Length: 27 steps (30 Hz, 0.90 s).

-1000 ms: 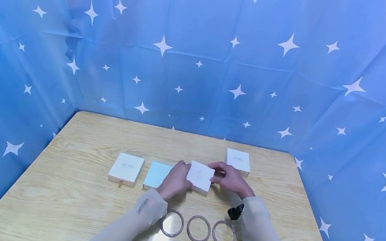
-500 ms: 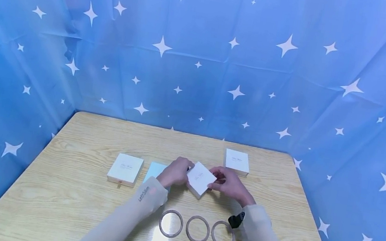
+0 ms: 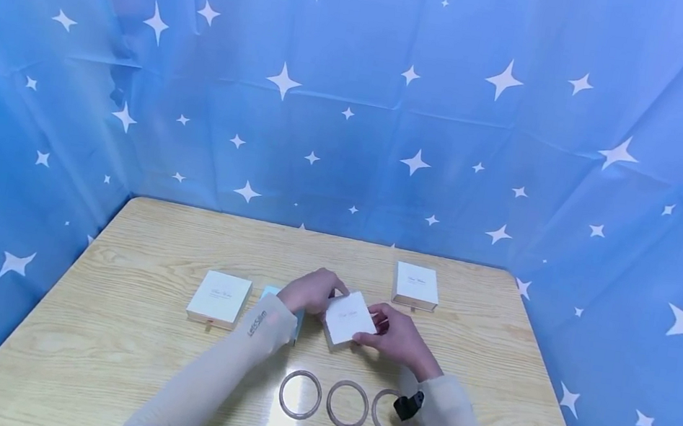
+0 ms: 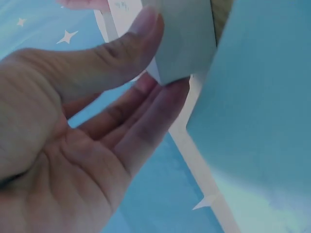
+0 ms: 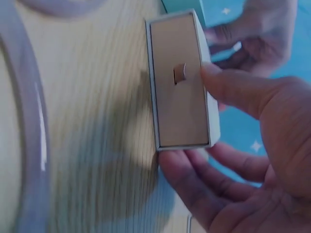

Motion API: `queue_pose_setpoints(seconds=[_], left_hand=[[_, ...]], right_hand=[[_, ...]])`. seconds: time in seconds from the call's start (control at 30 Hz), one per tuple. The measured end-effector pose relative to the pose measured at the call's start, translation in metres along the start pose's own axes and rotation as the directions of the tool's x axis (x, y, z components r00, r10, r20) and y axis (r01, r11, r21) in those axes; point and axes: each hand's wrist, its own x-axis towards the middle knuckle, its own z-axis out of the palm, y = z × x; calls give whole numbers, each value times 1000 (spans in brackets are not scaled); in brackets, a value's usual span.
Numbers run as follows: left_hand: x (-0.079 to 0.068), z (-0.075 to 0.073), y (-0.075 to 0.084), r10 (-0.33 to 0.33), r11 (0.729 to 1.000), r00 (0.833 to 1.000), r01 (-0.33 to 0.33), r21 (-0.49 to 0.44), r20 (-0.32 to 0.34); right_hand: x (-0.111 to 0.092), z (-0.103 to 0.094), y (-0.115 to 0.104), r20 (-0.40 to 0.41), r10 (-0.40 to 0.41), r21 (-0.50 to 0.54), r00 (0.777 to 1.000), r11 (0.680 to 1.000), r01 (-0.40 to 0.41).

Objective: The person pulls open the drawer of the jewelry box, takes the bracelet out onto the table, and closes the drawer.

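Observation:
Both my hands hold a small white box (image 3: 351, 318) with faint lettering on top, over the middle of the table. My left hand (image 3: 311, 289) grips its far left side; in the left wrist view the thumb of this left hand (image 4: 73, 131) lies on the box (image 4: 187, 41) with fingers beneath. On the other side my right hand (image 3: 399, 336) pinches it between thumb and fingers. The right wrist view shows the box's tan drawer end (image 5: 180, 111) with a small ribbon tab (image 5: 180, 73), the drawer shut. A light blue box (image 3: 299, 325) is partly hidden behind my left forearm.
Three translucent rings (image 3: 300, 395) lie in a row nearer me, the rightmost partly covered by the black wrist camera (image 3: 408, 406). One white box (image 3: 219, 298) stands at left, another (image 3: 416, 285) at back right. A blue starry curtain (image 3: 357, 99) surrounds the wooden table (image 3: 75, 336).
The held white box has turned clockwise between my hands, its lettering now nearly level. My left hand has shifted slightly farther back, its forearm covering more of the light blue box.

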Motion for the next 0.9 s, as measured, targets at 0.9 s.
queue_pose_setpoints(seconds=[0.9], left_hand=[[21, -21, -8, 7, 999, 986, -1, -35, 167]], right_hand=[[-25, 35, -41, -130, 149, -38, 980, 987, -155]])
